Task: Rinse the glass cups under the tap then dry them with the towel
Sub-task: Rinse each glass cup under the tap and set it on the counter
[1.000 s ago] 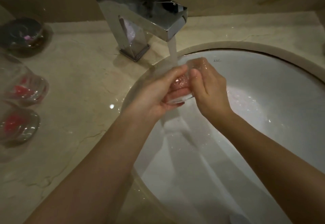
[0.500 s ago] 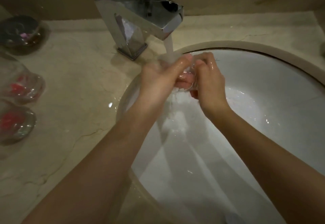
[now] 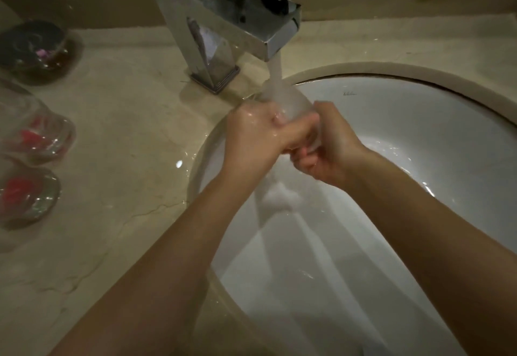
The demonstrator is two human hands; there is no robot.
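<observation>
A clear glass cup [image 3: 288, 101] is held under the running water from the chrome tap [image 3: 223, 25], over the white sink [image 3: 419, 137]. My left hand [image 3: 251, 134] grips it from the left and my right hand [image 3: 327, 143] wraps its lower part from the right. Water fills the cup and spills down past my fingers. Two more glass cups [image 3: 36, 134] [image 3: 25, 196] with red showing in them stand on the counter at the left. No towel is in view.
A dark round dish [image 3: 36, 48] sits at the back left of the beige marble counter [image 3: 126, 131]. The counter near the basin edge is wet. The wall runs along the back behind the tap.
The cup has turned from lying on its side between my hands to mouth-up under the stream. My hands shifted lower on it, and water now pours over into the basin.
</observation>
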